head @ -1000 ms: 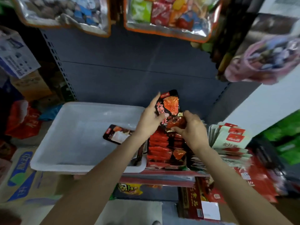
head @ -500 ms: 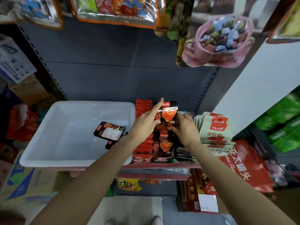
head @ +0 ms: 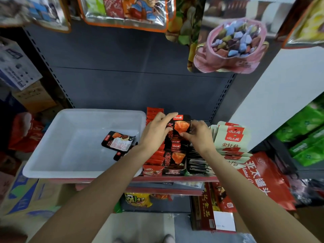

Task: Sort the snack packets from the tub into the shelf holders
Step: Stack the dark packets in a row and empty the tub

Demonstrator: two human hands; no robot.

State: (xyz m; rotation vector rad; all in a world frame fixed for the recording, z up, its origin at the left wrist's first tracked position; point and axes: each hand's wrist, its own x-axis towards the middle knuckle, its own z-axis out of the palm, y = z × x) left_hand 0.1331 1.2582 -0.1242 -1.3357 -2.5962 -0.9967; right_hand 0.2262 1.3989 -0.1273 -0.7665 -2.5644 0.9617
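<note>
A black and red snack packet (head: 181, 125) stands upright at the back of the black packets' shelf holder (head: 174, 170). My left hand (head: 155, 131) holds its left edge, index finger stretched along the top. My right hand (head: 199, 135) pinches its right and lower edge. The white tub (head: 52, 165) sits on the shelf to the left. Two black packets lie in it: one face down (head: 118, 142), another (head: 121, 155) partly hidden under my left forearm.
A row of red packets (head: 154, 155) fills the holder left of the black ones; dark packets (head: 198, 163) and pale green mushroom packets (head: 229, 137) fill the holders on the right. Big snack bags (head: 126, 13) hang overhead. Cartons (head: 17, 67) stand at the left.
Both hands have lowered the black packet from above the shelf into the back of its holder. The view has tilted and shifted right.
</note>
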